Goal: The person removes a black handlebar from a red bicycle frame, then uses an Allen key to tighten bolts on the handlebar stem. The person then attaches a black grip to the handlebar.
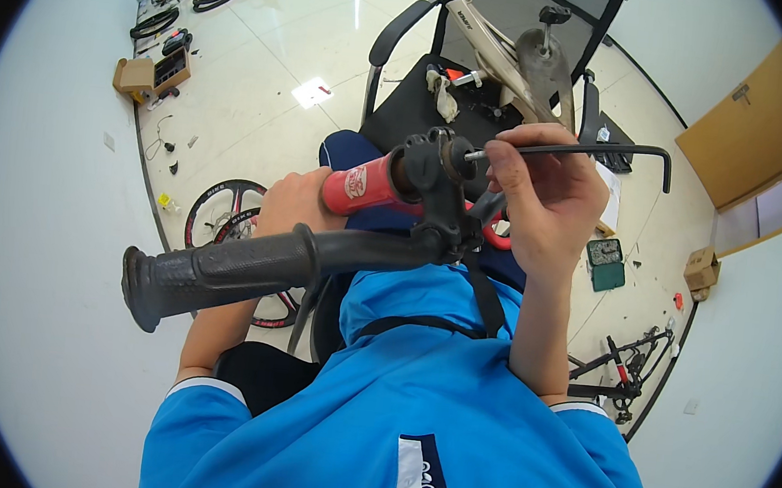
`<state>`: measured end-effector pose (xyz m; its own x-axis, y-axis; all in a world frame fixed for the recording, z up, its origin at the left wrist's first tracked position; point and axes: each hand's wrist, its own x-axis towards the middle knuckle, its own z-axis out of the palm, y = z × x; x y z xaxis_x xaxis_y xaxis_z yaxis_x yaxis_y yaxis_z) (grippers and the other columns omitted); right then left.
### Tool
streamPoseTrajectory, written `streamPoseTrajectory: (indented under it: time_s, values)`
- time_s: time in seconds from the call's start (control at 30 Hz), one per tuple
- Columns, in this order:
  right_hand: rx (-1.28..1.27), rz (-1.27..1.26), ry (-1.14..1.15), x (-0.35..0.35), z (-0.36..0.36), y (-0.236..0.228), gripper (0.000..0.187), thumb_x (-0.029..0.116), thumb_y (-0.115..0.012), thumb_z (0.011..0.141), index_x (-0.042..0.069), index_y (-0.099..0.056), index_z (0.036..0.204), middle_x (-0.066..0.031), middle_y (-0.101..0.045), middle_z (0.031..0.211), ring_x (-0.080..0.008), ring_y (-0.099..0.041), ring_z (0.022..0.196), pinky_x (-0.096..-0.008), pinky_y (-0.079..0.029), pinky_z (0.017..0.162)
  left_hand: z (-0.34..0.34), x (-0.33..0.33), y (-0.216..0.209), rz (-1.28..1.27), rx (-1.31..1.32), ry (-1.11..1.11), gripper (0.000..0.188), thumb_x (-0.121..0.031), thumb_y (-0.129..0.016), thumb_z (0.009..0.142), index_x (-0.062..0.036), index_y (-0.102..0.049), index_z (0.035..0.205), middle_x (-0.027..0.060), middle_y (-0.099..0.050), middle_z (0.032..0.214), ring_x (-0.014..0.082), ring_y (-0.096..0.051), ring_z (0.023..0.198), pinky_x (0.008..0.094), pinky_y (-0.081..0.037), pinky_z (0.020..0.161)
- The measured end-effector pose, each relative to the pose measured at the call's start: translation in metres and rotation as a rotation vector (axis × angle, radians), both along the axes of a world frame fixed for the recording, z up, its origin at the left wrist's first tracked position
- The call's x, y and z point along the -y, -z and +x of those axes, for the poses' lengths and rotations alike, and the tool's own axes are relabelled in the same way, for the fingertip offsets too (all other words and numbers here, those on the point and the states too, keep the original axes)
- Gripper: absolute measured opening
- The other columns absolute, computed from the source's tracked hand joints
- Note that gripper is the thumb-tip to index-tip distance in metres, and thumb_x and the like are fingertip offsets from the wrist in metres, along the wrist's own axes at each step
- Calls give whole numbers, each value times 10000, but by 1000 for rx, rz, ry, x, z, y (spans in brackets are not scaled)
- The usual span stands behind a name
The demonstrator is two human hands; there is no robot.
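My left hand [296, 205] is closed round the lower end of a red bicycle head tube [359, 184], and the handlebar partly hides its wrist and forearm. A black stem [430, 177] sits at the tube's upper end, clamped to a dark handlebar [362, 249] with a worn rubber grip [219, 274] pointing left. My right hand [555, 199] pinches a long black hex key [607, 150], its bent end out to the right. Between these fingers and the stem's round top shows a thin silver shaft [476, 155]; whether it is a bolt cannot be told.
Ahead stands a black office chair [396, 89] bearing a pale bicycle frame [490, 47] and small parts. Wheels [225, 209] lie at left, near an open cardboard box [148, 75]. On the right floor are a green case [606, 276], a dark frame [624, 370] and a carton [702, 268].
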<state>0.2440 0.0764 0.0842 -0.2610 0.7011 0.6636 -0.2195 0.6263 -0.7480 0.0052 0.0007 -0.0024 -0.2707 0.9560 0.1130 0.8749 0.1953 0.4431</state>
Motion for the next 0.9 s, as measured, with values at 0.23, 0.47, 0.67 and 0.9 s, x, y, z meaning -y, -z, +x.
streamPoseTrajectory:
  time_s: [0.23,0.47,0.67,0.9]
  values:
    - [95,-2,-25,1,5,-12,182,-31,-733,848,-48,-690,1024,-121,-732,904,-161,-727,814,-261,-598,746,1,0,-2,-30,13,-11,261,-135,-730,676,-44,-670,913,202,-692,774,407,-680,759,436,-552,744]
    - [195,36,-224,-18,18,-27,198,-114,-689,815,-61,-698,1006,-150,-729,939,-211,-728,905,-313,-606,819,1,1,-6,-19,32,3,273,-132,-734,671,-46,-666,922,200,-692,770,402,-683,761,433,-554,754]
    - [245,197,-334,-34,24,-28,203,-107,-669,829,-56,-704,1023,-163,-733,945,-240,-727,935,-335,-598,843,1,1,-6,-48,27,-3,293,-140,-740,674,-47,-657,938,197,-694,774,391,-687,760,427,-556,760]
    - [50,38,-283,-23,24,-35,238,-21,-522,937,-75,-642,1135,-186,-724,988,-239,-712,969,-326,-561,885,0,1,-4,-46,41,3,299,-136,-748,674,-46,-657,943,196,-693,773,395,-684,749,431,-556,755]
